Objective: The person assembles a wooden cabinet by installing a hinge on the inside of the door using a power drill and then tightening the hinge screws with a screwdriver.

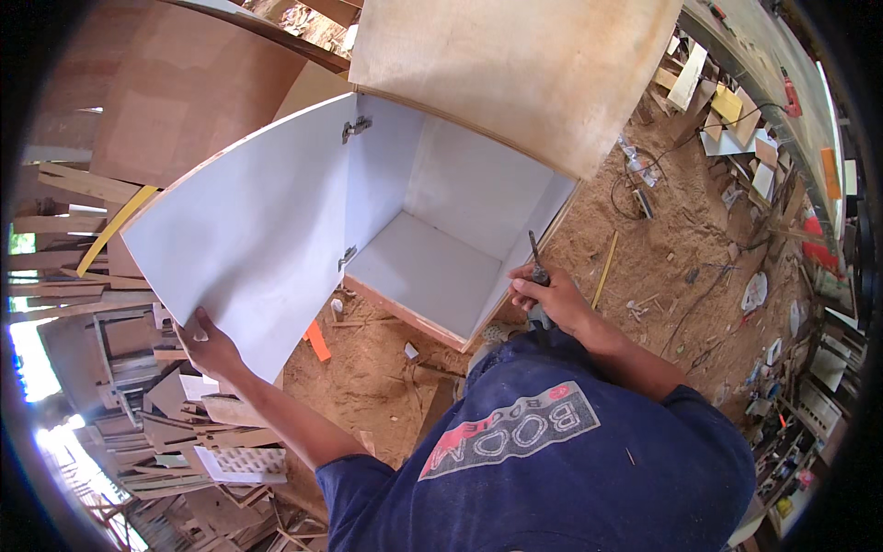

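Note:
A wooden cabinet with a white interior stands in front of me, its front uncovered. Its white door is swung out to the left on two metal hinges, an upper hinge and a lower hinge. My left hand grips the door's outer edge, thumb on the white face and the other fingers partly hidden behind. At the cabinet's right front edge, my right hand is closed around a dark screwdriver, its shaft pointing up and away from me.
A large plywood panel covers the cabinet's top. Brown boards stand at the far left, above stacked wood offcuts. Sawdust covers the floor, with an orange strip, a yellow strip and a cable on it.

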Demonstrator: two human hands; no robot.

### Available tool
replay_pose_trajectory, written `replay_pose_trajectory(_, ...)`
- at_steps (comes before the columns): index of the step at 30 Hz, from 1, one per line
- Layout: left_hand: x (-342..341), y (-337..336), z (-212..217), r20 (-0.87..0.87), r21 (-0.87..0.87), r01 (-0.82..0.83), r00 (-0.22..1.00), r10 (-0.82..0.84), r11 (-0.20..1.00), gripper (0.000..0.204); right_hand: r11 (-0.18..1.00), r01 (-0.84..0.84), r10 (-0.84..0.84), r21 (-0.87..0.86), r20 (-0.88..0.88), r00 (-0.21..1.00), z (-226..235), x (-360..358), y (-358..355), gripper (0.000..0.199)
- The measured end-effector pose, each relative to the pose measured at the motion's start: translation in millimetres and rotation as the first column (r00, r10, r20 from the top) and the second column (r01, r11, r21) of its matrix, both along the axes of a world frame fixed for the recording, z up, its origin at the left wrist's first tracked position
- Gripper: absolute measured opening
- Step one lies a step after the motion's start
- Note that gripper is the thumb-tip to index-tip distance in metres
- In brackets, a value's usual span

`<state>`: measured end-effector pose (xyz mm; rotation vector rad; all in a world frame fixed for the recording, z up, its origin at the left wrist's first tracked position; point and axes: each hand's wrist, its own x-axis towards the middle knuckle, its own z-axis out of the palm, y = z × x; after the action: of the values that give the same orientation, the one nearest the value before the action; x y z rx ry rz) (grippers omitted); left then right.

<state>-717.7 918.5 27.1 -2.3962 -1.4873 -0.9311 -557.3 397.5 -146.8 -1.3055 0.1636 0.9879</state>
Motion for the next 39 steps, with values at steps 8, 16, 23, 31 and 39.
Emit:
replay_pose_trajectory(8, -41.9, -37.2, 11.4, 0.059, -0.199, 0.298, 0.954, -0.293, 0.934, 0.039, 0.999, -0.022, 0.022, -0.031, 0.006, 1.000, -2.5, 5.8, 11.2, 0.028)
replay_pose_trajectory(16, -73.3, -156.1, -7.4, 0.161, -0.478, 0.496, 0.861, -0.483, 0.725, 0.021, 0.999, -0.044, 0.046, -0.025, 0.070, 0.997, -2.7, -11.6, 18.4, 0.027)
replay_pose_trajectory(23, -43.5, -257.7, -74.7, 0.114, -0.603, 0.647, 0.649, -0.753, 0.466, 0.082, 0.984, 0.062, -0.036, -0.170, 0.153, 0.988, -17.9, -63.2, -42.9, 0.023)
replay_pose_trajectory(31, 21.7, -367.5, -212.7, 0.143, -0.515, 0.795, 0.450, -0.881, 0.322, 0.096, 0.927, 0.299, -0.254, -0.228, 0.205, 0.945, -13.9, -149.3, -153.5, 0.023)
replay_pose_trajectory(39, 55.8, -414.6, -289.2, -0.034, -0.626, 0.706, 0.399, -0.916, 0.331, 0.097, 0.815, 0.512, -0.491, -0.270, 0.145, 0.859, -1.4, -171.0, -224.3, 0.024)
